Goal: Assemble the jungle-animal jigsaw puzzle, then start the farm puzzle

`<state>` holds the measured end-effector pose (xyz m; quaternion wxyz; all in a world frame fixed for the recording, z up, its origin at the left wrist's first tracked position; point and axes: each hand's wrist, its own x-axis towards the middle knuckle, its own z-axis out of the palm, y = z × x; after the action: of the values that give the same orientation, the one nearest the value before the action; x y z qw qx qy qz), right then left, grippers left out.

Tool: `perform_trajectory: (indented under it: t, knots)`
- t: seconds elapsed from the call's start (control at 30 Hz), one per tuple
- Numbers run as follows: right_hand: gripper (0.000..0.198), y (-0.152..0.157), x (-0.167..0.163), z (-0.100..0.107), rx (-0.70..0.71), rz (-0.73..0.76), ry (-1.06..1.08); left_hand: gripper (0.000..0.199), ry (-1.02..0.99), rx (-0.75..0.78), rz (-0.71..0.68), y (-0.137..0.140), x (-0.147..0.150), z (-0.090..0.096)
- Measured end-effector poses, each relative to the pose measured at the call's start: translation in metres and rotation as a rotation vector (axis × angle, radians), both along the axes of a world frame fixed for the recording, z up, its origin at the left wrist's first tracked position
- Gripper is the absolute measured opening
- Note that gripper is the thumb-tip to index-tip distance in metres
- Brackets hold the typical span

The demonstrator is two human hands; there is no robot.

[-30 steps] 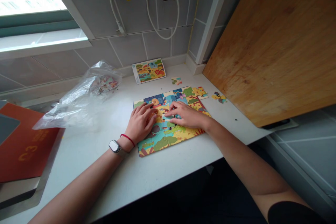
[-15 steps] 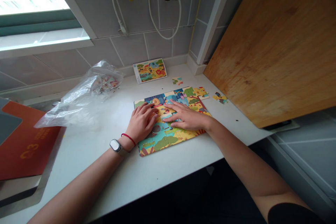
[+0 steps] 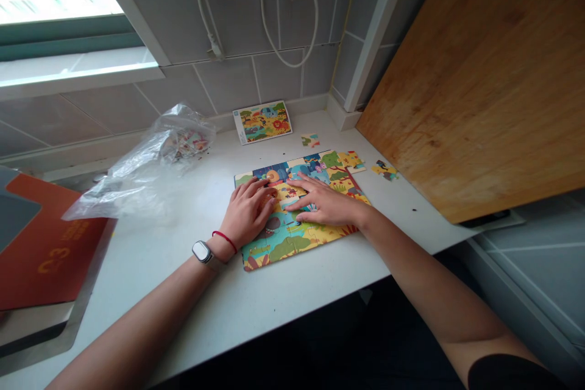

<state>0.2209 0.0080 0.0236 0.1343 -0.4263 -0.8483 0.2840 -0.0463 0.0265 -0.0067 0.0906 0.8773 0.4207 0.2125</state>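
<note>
A colourful jigsaw puzzle (image 3: 292, 244) with animals and trees lies on the white counter, its pieces joined in a tray-like board. My left hand (image 3: 249, 210) rests on its left part, fingers stretched forward over the pieces. Across the middle lies my right hand (image 3: 326, 202), fingers spread and pointing left. Between the two sets of fingertips is a puzzle piece (image 3: 289, 202) with a pale edge; I cannot tell whether it sits flush. One loose piece (image 3: 353, 161) overlaps the upper right edge, another (image 3: 385, 170) lies farther right, and a third (image 3: 311, 140) behind.
A picture card (image 3: 262, 123) of the same scene leans near the wall. To the left are a clear plastic bag (image 3: 137, 164) with small pieces inside and a red-orange box (image 3: 50, 244). A wooden board (image 3: 484, 73) stands at the right. White cables (image 3: 315, 18) hang above.
My right fingers have shifted slightly over the middle pieces. The left hand stays almost where it was, and the view has moved a little.
</note>
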Motion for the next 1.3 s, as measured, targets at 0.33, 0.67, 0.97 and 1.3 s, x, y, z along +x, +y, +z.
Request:
perform_trajectory:
  t: [0.33, 0.67, 0.97, 1.3]
  knots:
    - [0.052, 0.005, 0.011, -0.003, -0.019, -0.059, 0.01, 0.034, -0.016, -0.004, -0.003, 0.0, 0.0, 0.0]
    - [0.025, 0.008, 0.001, 0.005, -0.191, -0.349, 0.607, 0.038, -0.541, -0.097, 0.221, 0.01, -0.006, 0.003]
    - [0.054, 0.019, 0.004, 0.004, -0.339, -0.686, 1.077, 0.041, -0.786, -0.129, 0.368, 0.009, -0.009, 0.01]
    - [0.041, 0.025, 0.006, -0.004, -0.222, -0.707, 1.118, 0.045, -0.749, -0.102, 0.415, 0.011, -0.009, 0.012]
